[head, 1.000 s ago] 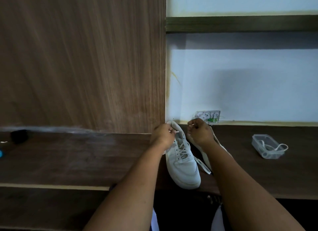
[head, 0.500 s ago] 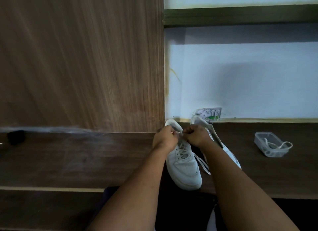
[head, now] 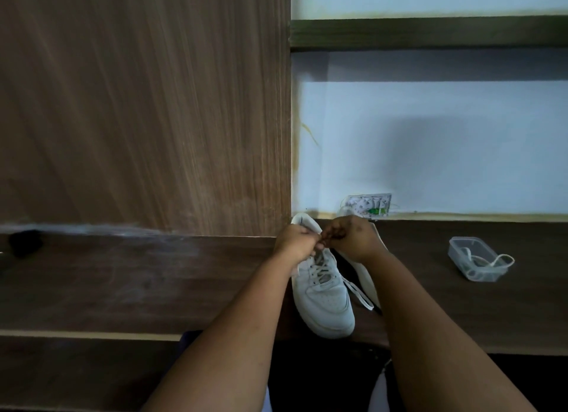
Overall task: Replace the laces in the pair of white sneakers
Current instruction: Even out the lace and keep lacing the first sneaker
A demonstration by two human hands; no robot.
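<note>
A white sneaker (head: 322, 301) stands on the dark wooden desk (head: 138, 285), toe toward me, with a white lace crossed through its eyelets. One loose lace end (head: 358, 293) trails off to the right of the shoe. My left hand (head: 295, 242) and my right hand (head: 350, 238) meet over the top of the tongue, fingers curled, each pinching the lace. The second white sneaker (head: 365, 276) lies behind my right forearm, mostly hidden.
A clear plastic tub (head: 475, 262) holding another white lace sits on the desk at the right. A wall socket (head: 368, 205) is behind the shoes. A small black object (head: 26, 242) lies at far left. A wooden panel rises behind the desk.
My hands, apart a second ago, have come together over the shoe's tongue. The shoes have not shifted on the desk.
</note>
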